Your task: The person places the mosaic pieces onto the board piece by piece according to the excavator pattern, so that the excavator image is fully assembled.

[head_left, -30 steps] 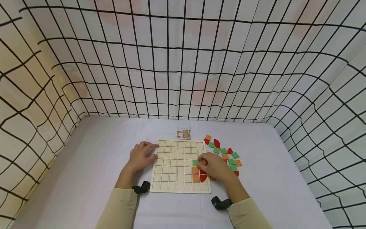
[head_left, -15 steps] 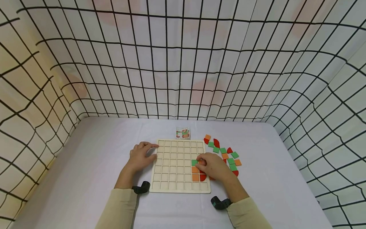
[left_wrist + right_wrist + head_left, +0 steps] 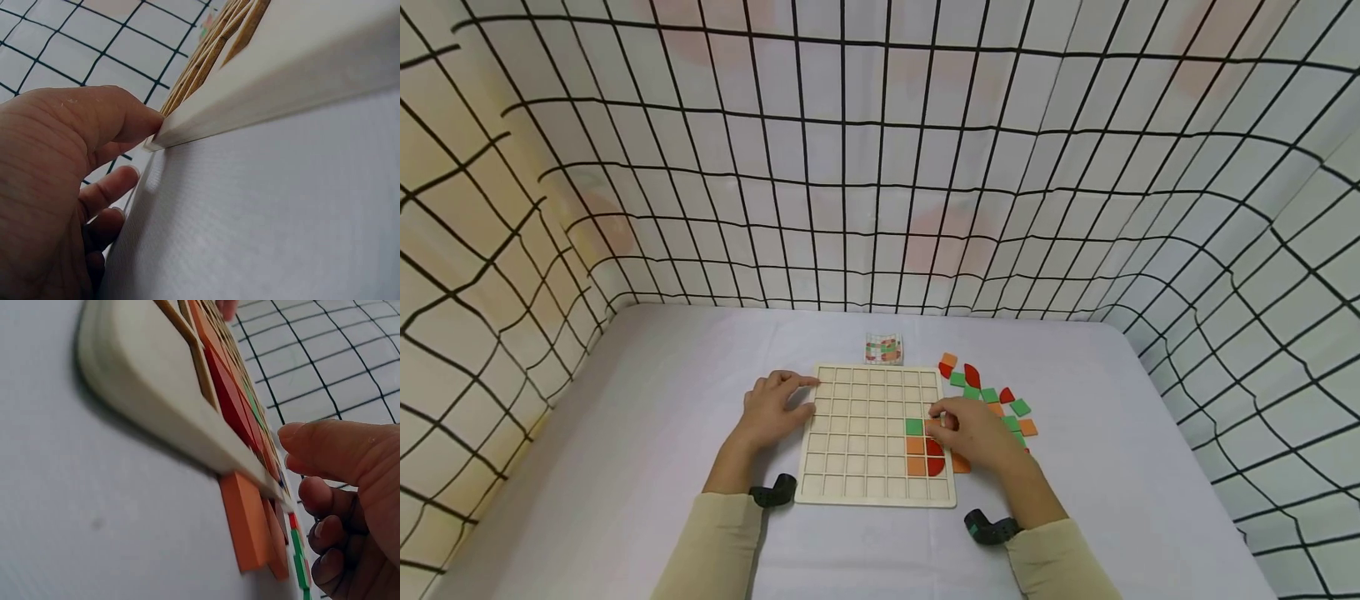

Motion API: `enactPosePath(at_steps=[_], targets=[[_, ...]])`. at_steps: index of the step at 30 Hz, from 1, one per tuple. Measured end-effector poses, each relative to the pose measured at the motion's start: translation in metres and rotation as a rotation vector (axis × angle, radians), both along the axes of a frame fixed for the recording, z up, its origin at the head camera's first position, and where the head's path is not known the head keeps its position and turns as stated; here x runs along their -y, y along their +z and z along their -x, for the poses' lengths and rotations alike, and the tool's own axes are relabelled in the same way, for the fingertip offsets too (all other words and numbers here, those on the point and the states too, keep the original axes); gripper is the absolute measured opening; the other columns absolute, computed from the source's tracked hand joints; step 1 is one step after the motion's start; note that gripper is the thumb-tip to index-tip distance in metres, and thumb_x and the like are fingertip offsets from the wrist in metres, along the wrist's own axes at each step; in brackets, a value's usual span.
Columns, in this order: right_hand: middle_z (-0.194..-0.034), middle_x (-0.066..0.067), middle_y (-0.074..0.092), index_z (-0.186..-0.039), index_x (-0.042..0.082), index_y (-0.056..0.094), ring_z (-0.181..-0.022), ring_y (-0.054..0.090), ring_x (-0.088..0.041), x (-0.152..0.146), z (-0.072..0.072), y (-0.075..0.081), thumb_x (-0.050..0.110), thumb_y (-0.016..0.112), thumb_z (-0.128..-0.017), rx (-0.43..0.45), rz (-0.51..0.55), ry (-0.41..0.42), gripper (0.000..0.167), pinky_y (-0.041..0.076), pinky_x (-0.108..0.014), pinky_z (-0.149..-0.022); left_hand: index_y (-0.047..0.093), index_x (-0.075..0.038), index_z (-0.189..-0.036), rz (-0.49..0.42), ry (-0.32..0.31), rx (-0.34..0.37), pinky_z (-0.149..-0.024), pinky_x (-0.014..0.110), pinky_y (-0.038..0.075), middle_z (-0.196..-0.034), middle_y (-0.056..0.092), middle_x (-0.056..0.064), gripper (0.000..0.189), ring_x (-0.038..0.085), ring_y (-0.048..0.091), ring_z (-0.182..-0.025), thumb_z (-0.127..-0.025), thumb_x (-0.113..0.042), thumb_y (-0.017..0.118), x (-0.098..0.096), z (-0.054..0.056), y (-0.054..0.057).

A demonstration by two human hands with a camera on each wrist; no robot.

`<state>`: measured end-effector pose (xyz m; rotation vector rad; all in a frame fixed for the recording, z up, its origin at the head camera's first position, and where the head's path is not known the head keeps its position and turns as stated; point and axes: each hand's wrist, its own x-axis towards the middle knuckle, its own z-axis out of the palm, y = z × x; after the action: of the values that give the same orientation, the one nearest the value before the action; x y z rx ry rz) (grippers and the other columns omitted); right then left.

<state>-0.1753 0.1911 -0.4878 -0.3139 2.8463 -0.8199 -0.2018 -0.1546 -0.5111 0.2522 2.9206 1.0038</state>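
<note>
A pale wooden grid board (image 3: 865, 490) lies flat on the white cloth. My left hand (image 3: 769, 414) touches its left edge with the thumb and reaches the far left corner with the index finger. In the board's right part sit a green square tile (image 3: 913, 427), two orange squares (image 3: 916, 456) and red curved pieces (image 3: 934, 457). An orange tile (image 3: 932, 424) beside the green one is partly covered by the fingers of my right hand (image 3: 973, 433). In the right wrist view, nothing shows between that hand's thumb and fingers; the other fingers curl loosely.
Loose green, orange and red tiles (image 3: 989, 395) are scattered right of the board. Orange pieces (image 3: 245, 522) lie against its right edge. A small patterned card (image 3: 883, 349) rests beyond the far edge. Black wire mesh (image 3: 880, 185) rises behind and at both sides.
My right hand has shifted slightly right, uncovering more of the green tile, the red pieces and part of the orange tile. The left hand stays at the board's edge.
</note>
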Motion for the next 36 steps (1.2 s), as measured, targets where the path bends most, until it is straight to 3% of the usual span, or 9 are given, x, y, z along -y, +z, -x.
enactPosePath(at_steps=[15, 23, 36], targets=[[-0.08, -0.001, 0.055, -0.119, 0.016, 0.071, -0.074, 0.05, -0.016, -0.05, 0.01, 0.005, 0.031, 0.071, -0.095, 0.014, -0.029, -0.139, 0.028, 0.041, -0.03, -0.063, 0.065, -0.024, -0.136, -0.008, 0.004, -0.008, -0.102, 0.059, 0.03, -0.139, 0.055, 0.012, 0.044, 0.035, 0.046, -0.126, -0.093, -0.03, 0.067, -0.002, -0.001, 0.001], [-0.093, -0.006, 0.058, -0.125, 0.016, 0.068, -0.089, 0.053, -0.022, -0.084, 0.011, 0.006, 0.033, 0.069, -0.097, 0.071, -0.001, -0.249, 0.033, 0.045, -0.029, -0.067, 0.064, -0.025, -0.137, 0.004, 0.011, -0.001, -0.101, 0.057, 0.03, -0.14, 0.054, 0.011, 0.044, 0.035, 0.045, -0.127, -0.094, -0.031, 0.067, -0.001, -0.001, 0.0], [-0.091, -0.005, 0.058, -0.124, 0.013, 0.067, -0.091, 0.054, -0.022, -0.113, 0.004, 0.01, 0.025, 0.069, -0.095, 0.171, -0.039, -0.219, 0.032, 0.044, -0.032, -0.071, 0.064, -0.026, -0.137, -0.011, 0.014, 0.008, -0.103, 0.057, 0.029, -0.141, 0.054, 0.01, 0.043, 0.034, 0.044, -0.128, -0.094, -0.031, 0.067, 0.0, 0.0, -0.002]])
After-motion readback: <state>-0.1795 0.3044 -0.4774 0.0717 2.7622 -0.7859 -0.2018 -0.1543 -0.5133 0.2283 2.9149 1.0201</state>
